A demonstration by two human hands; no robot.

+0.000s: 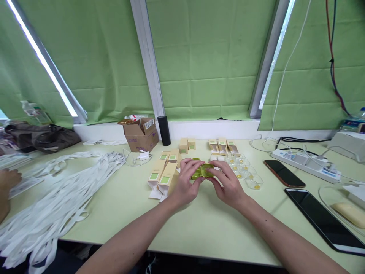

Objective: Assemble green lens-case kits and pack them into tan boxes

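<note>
Between both hands, above the middle of the table, is a small green case with a hollow, gold-rimmed inside facing up. Fingers of my left hand wrap round its left side. My right hand grips its right side, fingertips at the rim. Left of the hands stand several cream paper boxes with green squares, some with open flaps. Just beyond my right hand lie several clear plastic trays with yellow spots. Further back are three open cream boxes.
A heap of white straps covers the left, beside another person's hand. At the back stand a cardboard box and a black cylinder. To the right lie a phone, a black tablet-like device and a power strip.
</note>
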